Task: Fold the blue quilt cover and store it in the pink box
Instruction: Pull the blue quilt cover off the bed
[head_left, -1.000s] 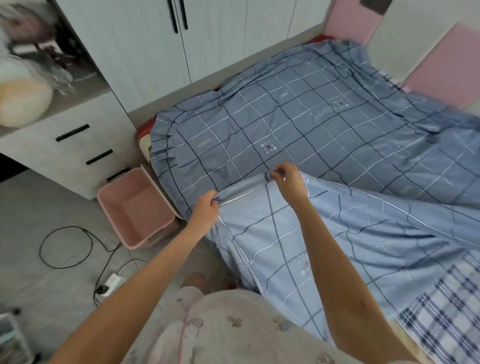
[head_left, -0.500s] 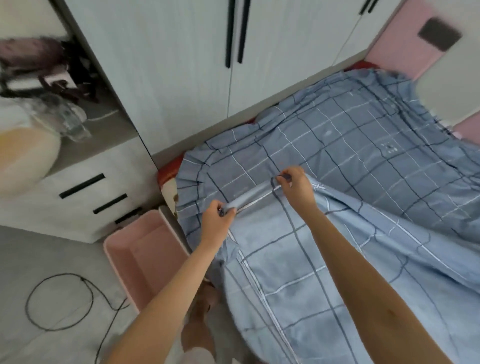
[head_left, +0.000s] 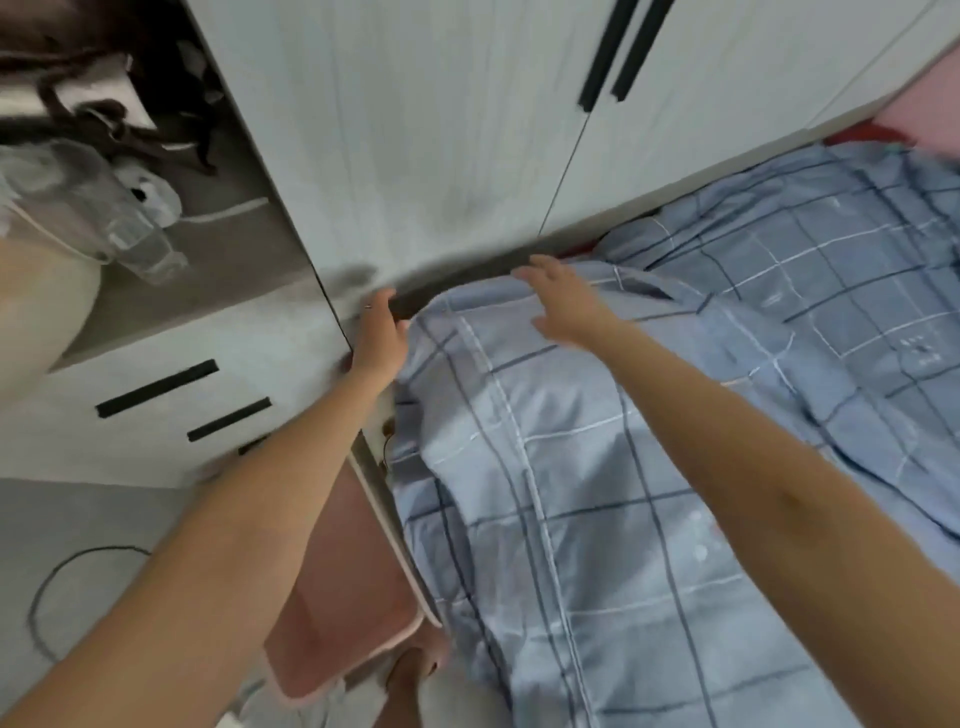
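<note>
**Blue quilt cover** (head_left: 571, 519), one. Pale blue, checked in dark-blue and white lines, with a few small pale dots. It lies on the bed, its far edge reaching the wardrobe base, over a darker blue checked sheet (head_left: 831, 270).

**Hands**, two, yours.
- Right hand (head_left: 563, 301): fingers spread and straight, over the cover's far edge.
- Left hand (head_left: 379, 340): at the cover's left corner, blurred; whether it grips cannot be told.

**Pink box** (head_left: 337, 571), one. On the floor just beside the bed, partly behind your left forearm.

**Wardrobe handles** (head_left: 605, 57), two, black.

**Drawer handles** (head_left: 156, 387), three, black.

**Cable** (head_left: 37, 603), one, on the floor.
</note>
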